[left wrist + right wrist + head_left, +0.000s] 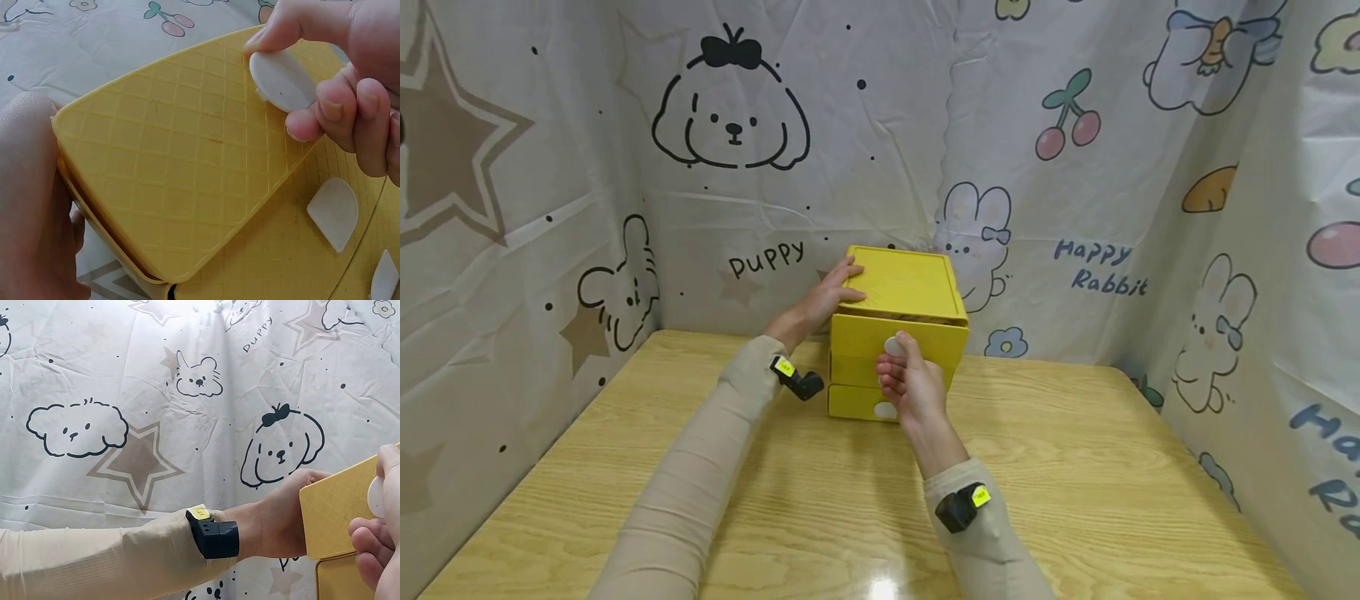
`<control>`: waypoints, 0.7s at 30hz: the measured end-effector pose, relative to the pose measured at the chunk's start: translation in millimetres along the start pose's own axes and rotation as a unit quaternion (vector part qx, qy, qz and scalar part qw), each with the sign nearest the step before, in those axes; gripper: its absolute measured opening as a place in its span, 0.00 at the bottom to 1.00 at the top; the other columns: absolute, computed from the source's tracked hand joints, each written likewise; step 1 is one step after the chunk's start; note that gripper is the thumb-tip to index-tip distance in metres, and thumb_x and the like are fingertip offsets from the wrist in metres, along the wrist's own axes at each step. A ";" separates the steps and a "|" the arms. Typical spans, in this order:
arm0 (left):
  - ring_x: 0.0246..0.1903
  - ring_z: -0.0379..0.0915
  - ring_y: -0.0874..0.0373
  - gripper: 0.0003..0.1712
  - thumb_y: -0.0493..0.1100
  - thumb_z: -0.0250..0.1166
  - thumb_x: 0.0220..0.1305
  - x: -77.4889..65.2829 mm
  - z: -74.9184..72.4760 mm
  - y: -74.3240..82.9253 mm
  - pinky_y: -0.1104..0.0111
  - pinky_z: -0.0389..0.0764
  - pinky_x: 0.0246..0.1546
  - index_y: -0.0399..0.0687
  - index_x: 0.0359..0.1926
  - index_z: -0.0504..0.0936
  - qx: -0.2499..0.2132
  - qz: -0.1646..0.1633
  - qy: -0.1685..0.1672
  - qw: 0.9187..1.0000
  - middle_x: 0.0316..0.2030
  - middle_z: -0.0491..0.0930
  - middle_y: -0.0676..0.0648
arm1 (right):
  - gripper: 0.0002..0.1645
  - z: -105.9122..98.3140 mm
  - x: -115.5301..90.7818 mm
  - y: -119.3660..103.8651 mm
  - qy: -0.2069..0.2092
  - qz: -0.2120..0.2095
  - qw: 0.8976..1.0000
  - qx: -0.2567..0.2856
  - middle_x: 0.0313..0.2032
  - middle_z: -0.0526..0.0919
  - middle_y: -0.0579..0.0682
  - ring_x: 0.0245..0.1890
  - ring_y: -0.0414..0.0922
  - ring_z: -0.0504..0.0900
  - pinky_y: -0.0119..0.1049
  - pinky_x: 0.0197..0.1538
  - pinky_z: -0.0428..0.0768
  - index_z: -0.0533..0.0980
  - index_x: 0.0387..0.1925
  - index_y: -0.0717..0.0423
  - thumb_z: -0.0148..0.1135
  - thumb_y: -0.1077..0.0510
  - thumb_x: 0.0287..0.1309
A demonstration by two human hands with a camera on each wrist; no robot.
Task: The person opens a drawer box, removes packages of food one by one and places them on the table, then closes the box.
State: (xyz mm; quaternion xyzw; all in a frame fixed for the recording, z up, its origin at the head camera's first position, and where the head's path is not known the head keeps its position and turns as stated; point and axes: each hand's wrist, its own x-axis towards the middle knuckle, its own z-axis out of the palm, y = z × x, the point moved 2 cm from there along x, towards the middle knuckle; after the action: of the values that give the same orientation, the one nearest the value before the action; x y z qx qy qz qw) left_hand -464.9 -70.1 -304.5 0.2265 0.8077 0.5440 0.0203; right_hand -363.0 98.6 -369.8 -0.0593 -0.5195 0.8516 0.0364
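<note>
A yellow box of drawers (904, 279) stands on the table, its front toward me. My left hand (820, 304) rests on its left top edge, fingers spread over the lid. With thumb and fingers, my right hand (917, 387) pinches the white handle (282, 80) of the top drawer (169, 156). That drawer's front stands slightly out from the box, with a narrow gap under the lid in the head view. Below it in the left wrist view are a second white handle (334, 214) and a third one (384, 275). The drawer's inside is hidden.
The wooden table (797, 500) spreads out in front and to both sides of the box. Close behind the box hangs a white printed cloth (865, 125), which also covers both sides. Each sleeve carries a small black wrist camera (957, 507).
</note>
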 end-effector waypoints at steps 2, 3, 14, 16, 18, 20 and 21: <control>0.80 0.28 0.55 0.39 0.49 0.54 0.74 0.8 0.7 0.9 0.53 0.37 0.77 0.44 0.81 0.56 -0.001 0.002 -0.001 1.000 0.83 0.35 0.53 | 0.24 -0.8 -0.6 -0.9 0.001 -0.004 1.000 -0.001 0.22 0.84 0.49 0.17 0.37 0.77 0.27 0.24 0.77 0.83 0.28 0.61 0.69 0.42 0.64; 0.80 0.28 0.55 0.39 0.49 0.54 0.74 1.2 1.1 1.1 0.53 0.37 0.77 0.44 0.81 0.56 -0.001 0.002 -0.002 1.000 0.83 0.35 0.53 | 0.25 -1.1 -1.0 -1.3 0.002 -0.006 1.000 -0.002 0.22 0.83 0.49 0.17 0.37 0.77 0.27 0.24 0.77 0.83 0.28 0.61 0.69 0.42 0.64; 0.80 0.26 0.54 0.39 0.47 0.54 0.74 -0.3 0.2 1.2 0.54 0.35 0.76 0.41 0.80 0.56 -0.007 0.000 -0.003 1.000 0.83 0.35 0.50 | 0.25 -1.1 -6.3 2.2 0.003 -0.014 1.000 -0.003 0.22 0.83 0.49 0.18 0.36 0.78 0.27 0.25 0.78 0.83 0.27 0.60 0.69 0.41 0.64; 0.80 0.26 0.54 0.39 0.47 0.54 0.74 -0.3 0.2 1.7 0.53 0.35 0.76 0.41 0.80 0.56 -0.005 0.002 -0.004 1.000 0.83 0.35 0.50 | 0.25 -1.3 -7.5 2.2 0.002 -0.017 1.000 -0.006 0.22 0.84 0.49 0.18 0.36 0.77 0.27 0.24 0.77 0.83 0.27 0.60 0.69 0.41 0.63; 0.80 0.26 0.53 0.39 0.47 0.54 0.74 -0.6 0.2 1.6 0.53 0.35 0.76 0.41 0.80 0.55 -0.003 0.003 -0.002 1.000 0.83 0.35 0.50 | 0.25 -1.4 -8.8 2.1 -0.002 -0.018 1.000 -0.008 0.23 0.84 0.49 0.18 0.36 0.78 0.27 0.25 0.77 0.83 0.27 0.60 0.69 0.41 0.63; 0.80 0.26 0.53 0.39 0.47 0.53 0.74 -1.6 0.8 2.4 0.53 0.36 0.76 0.41 0.80 0.55 -0.003 0.004 -0.001 1.000 0.83 0.34 0.50 | 0.25 -2.0 -10.0 2.0 -0.005 -0.016 1.000 -0.012 0.23 0.84 0.48 0.18 0.36 0.78 0.27 0.25 0.77 0.83 0.27 0.60 0.69 0.41 0.64; 0.80 0.26 0.53 0.39 0.47 0.53 0.74 -1.1 1.3 2.4 0.53 0.36 0.76 0.41 0.80 0.55 -0.003 0.004 -0.001 1.000 0.83 0.34 0.50 | 0.25 -2.7 -10.4 1.8 -0.004 -0.016 1.000 -0.014 0.23 0.84 0.48 0.18 0.36 0.78 0.27 0.25 0.77 0.83 0.27 0.60 0.69 0.41 0.64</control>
State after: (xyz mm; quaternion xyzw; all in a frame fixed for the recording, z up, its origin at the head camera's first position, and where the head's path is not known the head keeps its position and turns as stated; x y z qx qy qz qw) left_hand -462.7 -68.6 -303.1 0.2302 0.8054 0.5459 0.0198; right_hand -352.3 98.9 -372.0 -0.0479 -0.5325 0.8438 0.0471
